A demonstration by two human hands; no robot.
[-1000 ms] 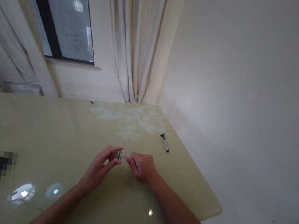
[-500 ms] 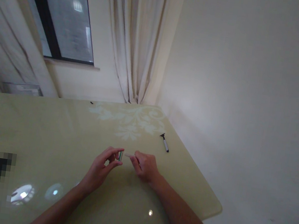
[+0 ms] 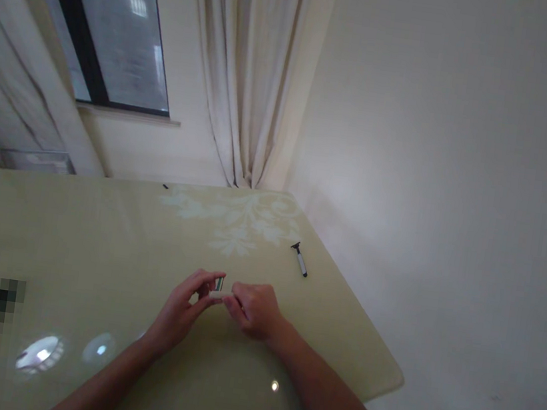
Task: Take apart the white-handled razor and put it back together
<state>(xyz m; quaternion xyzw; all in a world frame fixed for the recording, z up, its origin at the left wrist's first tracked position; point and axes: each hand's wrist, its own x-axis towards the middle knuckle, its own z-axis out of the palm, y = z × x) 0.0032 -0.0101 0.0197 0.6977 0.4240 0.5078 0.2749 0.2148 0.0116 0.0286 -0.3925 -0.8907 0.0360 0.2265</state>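
Pinched a small greenish piece (image 3: 219, 284) between fingers of the left hand (image 3: 186, 301), below centre frame; clenched the right hand (image 3: 255, 310) round a pale stick (image 3: 219, 295), just beside that piece. Saw a razor (image 3: 301, 262) lying right of centre.

Tabletop (image 3: 97, 242): pale yellow-green, whitish leaf-and-scroll floral pattern. Razor (image 3: 301, 262): black head, grey handle, black butt end. Small piece (image 3: 219, 284) in left hand (image 3: 188, 296): green, dark edge. Stick (image 3: 219, 295) in right hand (image 3: 254, 309): off-white. Curtain (image 3: 262, 62): cream. Window frame (image 3: 79, 18): black.
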